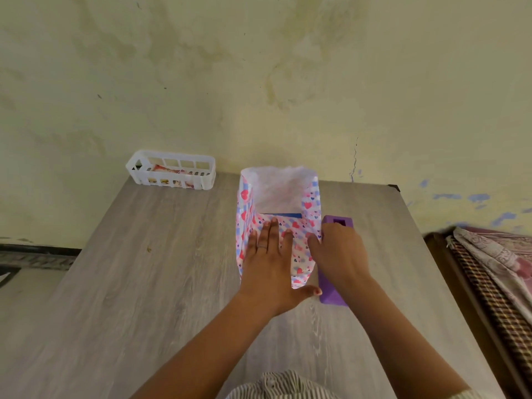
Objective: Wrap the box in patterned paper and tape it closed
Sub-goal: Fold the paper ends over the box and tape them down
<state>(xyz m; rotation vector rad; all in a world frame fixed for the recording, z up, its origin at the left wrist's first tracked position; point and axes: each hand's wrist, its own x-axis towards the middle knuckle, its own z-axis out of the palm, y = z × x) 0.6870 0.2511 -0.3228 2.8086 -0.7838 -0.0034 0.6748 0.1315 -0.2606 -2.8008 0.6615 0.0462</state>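
Observation:
A box wrapped in white paper with pink and blue hearts (299, 249) lies in the middle of the grey wooden table (144, 269). The paper's far end stands up open, its white inside (276, 188) showing, and a strip of blue box (283, 215) peeks out. My left hand (270, 260) lies flat on top of the paper, fingers spread, a ring on one finger. My right hand (339, 254) rests against the box's right side, its fingers curled over a purple tape dispenser (334, 292) that lies beside the box.
A white slotted plastic basket (171, 169) with packets inside stands at the table's far left by the wall. Right of the table is a bed with patterned fabric (495, 269). The wall runs along the table's far edge.

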